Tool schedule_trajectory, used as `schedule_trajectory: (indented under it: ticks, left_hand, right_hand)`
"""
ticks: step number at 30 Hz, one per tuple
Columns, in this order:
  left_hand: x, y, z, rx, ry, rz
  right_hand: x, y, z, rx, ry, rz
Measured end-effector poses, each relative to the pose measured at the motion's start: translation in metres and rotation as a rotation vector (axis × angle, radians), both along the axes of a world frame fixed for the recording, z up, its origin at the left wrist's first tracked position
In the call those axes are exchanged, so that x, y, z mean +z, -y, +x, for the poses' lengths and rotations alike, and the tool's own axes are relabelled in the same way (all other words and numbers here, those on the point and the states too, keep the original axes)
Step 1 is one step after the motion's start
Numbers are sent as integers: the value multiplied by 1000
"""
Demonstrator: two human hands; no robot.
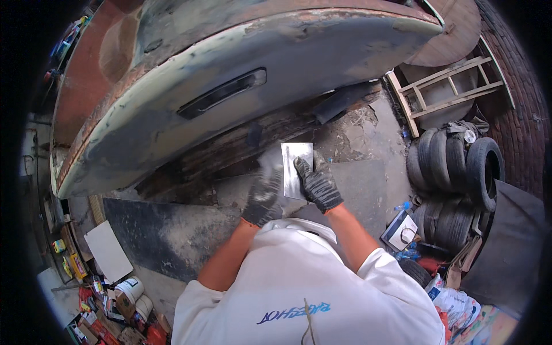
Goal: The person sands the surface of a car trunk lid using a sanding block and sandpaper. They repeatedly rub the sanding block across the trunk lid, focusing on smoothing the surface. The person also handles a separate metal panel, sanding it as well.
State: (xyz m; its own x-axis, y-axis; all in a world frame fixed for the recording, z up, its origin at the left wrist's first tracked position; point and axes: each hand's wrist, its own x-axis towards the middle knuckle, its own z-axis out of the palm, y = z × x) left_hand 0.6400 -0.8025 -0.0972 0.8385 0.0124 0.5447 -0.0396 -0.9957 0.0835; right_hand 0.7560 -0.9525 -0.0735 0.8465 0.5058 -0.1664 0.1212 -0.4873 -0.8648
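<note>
My right hand (319, 183), in a dark grey-streaked glove, grips a flat, shiny, silver-white rectangular piece (291, 172). Its thumb lies across the front, and the other fingers are behind or at the edge. I cannot make out whether the piece is a plate or a packet. Close against its left side is my left hand (264, 194), in a matching glove. Motion smears those fingers, so whether they hold anything is unclear. Beyond both hands rises a large curved body (310, 52) with patchy grey and pale green surfaces and a long dark recessed slot (222, 93).
Tyres (454, 161) are stacked at the right, below a wooden frame (451, 89) by the brick wall. A dark sheet (167, 233) and a white board (108, 251) lie at the left. White buckets (131, 289) stand among clutter at the lower left. Old timber (190, 164) lies beneath the body.
</note>
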Motion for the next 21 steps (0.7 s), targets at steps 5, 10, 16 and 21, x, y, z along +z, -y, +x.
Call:
schedule_trajectory:
  ticks: [5, 10, 16, 21]
  left_hand:
    - [5, 21, 13, -92, -595, -1518]
    - [-84, -3, 15, -42, -797, -851]
    - [-277, -123, 42, 137, -1163, -733]
    - [-407, -200, 85, 205, -1163, -410]
  right_hand:
    - [-40, 17, -12, 354, 156, -311]
    - [-83, 55, -18, -52, -409, -114]
    - [-119, 127, -45, -223, -353, -392]
    - [-166, 184, -86, -404, -500, -442]
